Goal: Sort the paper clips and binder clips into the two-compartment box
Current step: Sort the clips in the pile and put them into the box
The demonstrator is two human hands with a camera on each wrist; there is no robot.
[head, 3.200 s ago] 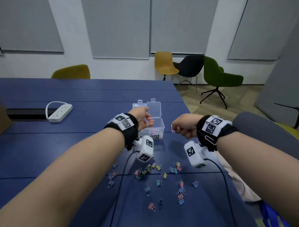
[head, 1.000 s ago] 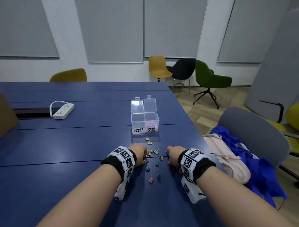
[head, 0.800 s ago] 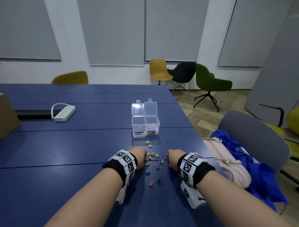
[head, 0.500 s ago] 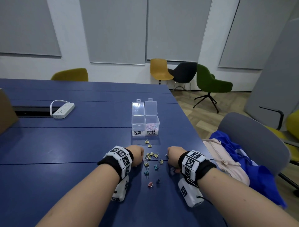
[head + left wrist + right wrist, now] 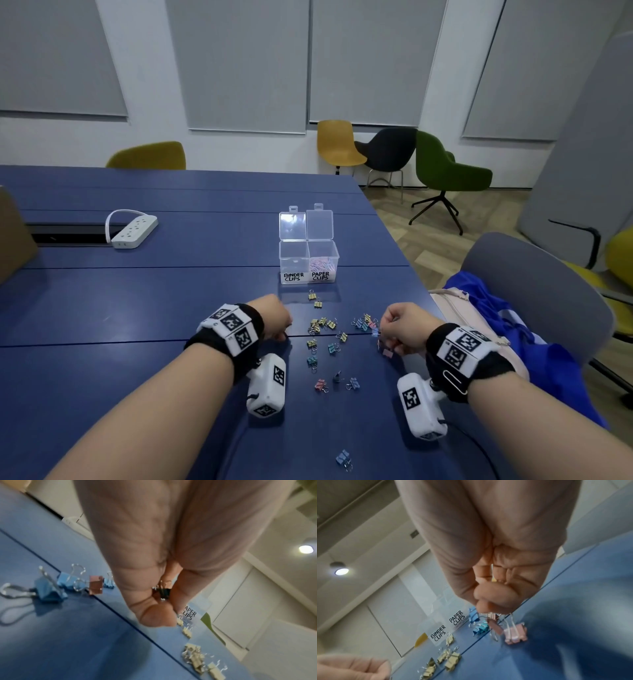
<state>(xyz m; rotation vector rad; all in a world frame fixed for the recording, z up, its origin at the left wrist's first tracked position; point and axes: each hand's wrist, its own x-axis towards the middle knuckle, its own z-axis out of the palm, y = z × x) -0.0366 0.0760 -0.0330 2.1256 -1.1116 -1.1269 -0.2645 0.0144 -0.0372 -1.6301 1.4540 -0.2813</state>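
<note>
My left hand (image 5: 274, 320) sits low on the blue table (image 5: 137, 308), left of centre in the head view, fingers curled in tight. From the left wrist camera I see a small black binder clip (image 5: 164, 592) tucked between my curled fingers (image 5: 154, 612) and palm, so that hand is closed around it. My right hand (image 5: 402, 327) is right of centre, also bunched, and the right wrist camera shows my fingertips (image 5: 493, 601) pinching the wire handles of pink binder clips (image 5: 491, 616); a yellowish clip (image 5: 493, 579) peeks out deeper in the fist. Another pink clip (image 5: 515, 632) lies on the table just below.

Between my two hands the loose binder clips (image 5: 329, 339) are scattered, yellow ones toward the top, blue and pink ones lower, one blue clip (image 5: 343, 458) alone near the bottom edge. Above the scatter, middle of the frame, stands the clear two-compartment box (image 5: 308, 263), lids up. Its right side, labelled PAPER CLIPS, holds pale paper clips (image 5: 322, 264); what the left side, labelled BINDER CLIPS, holds I cannot tell. A white power strip (image 5: 133, 231) rests at upper left, and a pink bag (image 5: 455, 315) lies on the chair at right.
</note>
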